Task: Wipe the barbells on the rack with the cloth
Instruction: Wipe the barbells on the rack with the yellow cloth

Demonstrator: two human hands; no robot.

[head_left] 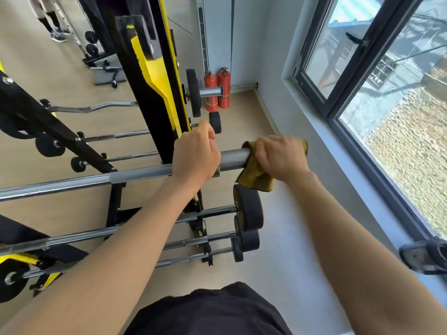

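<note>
The uppermost barbell (96,180) is laid across the black-and-yellow rack (157,93), running from nine o'clock toward three o'clock through the middle of the view. Its shaft is gripped at the collar by the left hand (196,154), whose fingers are curled over the top of the bar. At three o'clock of that hand, the sleeve end is wrapped in the mustard-yellow cloth (254,180), which is clenched around the steel by the right hand (280,158); a loose flap is left hanging toward six o'clock. A short stretch of bare sleeve is exposed between the two hands, which are near but apart. Smaller fixed-weight barbells (212,211) are stored lower on the rack at six o'clock of the cloth, their black end plates (249,209) stacked one below another. Two red fire extinguishers (217,90) are stood in the corner at twelve o'clock. The step in hand is judged to be the wiping of the top bar's sleeve, with the bar steadied by the left hand. Whether the lower bars have been wiped cannot be told. Next, the cloth would need to be slid or twisted along the sleeve under firm pressure, then carried onto the shaft, with the left hand's hold shifted out of its way.
</note>
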